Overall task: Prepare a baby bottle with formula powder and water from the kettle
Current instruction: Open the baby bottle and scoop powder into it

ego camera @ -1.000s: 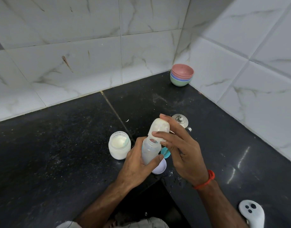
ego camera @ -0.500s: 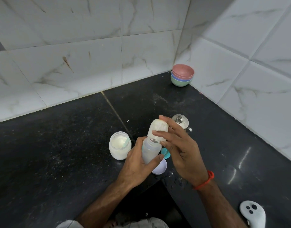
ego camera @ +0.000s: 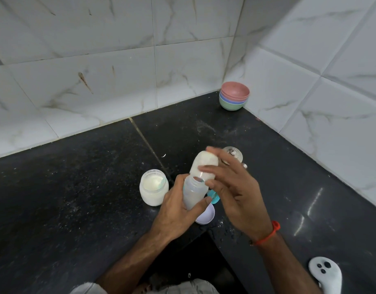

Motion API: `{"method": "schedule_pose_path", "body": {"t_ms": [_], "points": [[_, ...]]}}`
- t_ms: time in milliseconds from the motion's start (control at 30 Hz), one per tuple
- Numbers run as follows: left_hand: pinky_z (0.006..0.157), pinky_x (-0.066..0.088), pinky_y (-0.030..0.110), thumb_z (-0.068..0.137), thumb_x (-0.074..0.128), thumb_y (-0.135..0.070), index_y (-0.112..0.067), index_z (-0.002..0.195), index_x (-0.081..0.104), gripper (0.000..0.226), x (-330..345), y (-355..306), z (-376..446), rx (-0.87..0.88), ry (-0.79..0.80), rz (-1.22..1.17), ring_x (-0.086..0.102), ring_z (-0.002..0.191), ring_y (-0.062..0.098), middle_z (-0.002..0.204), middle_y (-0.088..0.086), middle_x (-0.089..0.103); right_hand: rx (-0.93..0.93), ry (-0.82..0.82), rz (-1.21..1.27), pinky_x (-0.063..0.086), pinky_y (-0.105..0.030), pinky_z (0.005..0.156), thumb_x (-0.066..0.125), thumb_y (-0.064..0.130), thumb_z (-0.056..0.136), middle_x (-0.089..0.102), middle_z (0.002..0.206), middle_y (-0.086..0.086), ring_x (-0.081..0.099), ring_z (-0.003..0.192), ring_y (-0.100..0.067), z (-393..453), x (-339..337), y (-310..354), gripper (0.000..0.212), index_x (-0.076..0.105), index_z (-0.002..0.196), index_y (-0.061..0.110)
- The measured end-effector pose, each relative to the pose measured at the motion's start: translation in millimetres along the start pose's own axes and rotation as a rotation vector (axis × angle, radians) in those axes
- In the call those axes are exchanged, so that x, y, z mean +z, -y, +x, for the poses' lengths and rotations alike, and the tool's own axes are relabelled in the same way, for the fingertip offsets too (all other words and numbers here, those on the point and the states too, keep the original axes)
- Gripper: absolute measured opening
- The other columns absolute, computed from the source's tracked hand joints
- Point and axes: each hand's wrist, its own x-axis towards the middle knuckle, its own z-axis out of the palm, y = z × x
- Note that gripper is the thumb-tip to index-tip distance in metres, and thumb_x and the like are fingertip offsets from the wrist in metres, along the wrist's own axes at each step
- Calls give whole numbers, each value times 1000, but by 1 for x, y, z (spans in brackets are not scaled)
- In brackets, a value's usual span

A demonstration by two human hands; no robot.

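My left hand [ego camera: 176,217] grips a translucent baby bottle [ego camera: 193,195] upright above the black counter, its mouth uncovered. My right hand [ego camera: 236,194] holds a small clear container of white powder [ego camera: 204,164], tipped down so its opening meets the bottle's mouth. The fingers of that hand are blurred. An open jar of white formula powder [ego camera: 153,189] stands on the counter just left of the bottle. A steel kettle [ego camera: 233,152] is mostly hidden behind my right hand; only its lid shows.
A teal bottle part [ego camera: 213,198] and a pale lavender lid [ego camera: 206,216] lie on the counter under my hands. Stacked coloured bowls [ego camera: 234,98] sit in the tiled back corner. A white controller [ego camera: 325,274] lies at the front right. Powder specks dot the counter [ego camera: 76,198].
The powder container stays tipped over the bottle's mouth. My right hand's fingers have shifted slightly and are now blurred. My left hand and the bottle have barely moved.
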Motion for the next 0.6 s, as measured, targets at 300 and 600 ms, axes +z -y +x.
{"method": "schedule_pose_path", "body": {"t_ms": [300, 600], "points": [[88, 61, 25, 72, 70, -71, -33, 129, 48, 72, 0, -6, 1, 18, -5, -17, 63, 113, 2, 120, -20, 63, -68, -7, -35, 48, -31, 111, 64, -12, 93, 52, 150, -10, 54, 139, -21, -1, 4, 2, 35, 72, 119, 9], [84, 57, 16, 75, 74, -71, -42, 125, 47, 63, -1, -9, 0, 15, -6, -48, 64, 111, 5, 117, -23, 63, -152, -39, -72, 49, -21, 106, 62, -28, 84, 52, 145, -21, 54, 138, -23, -1, 4, 7, 43, 72, 116, 0]]}}
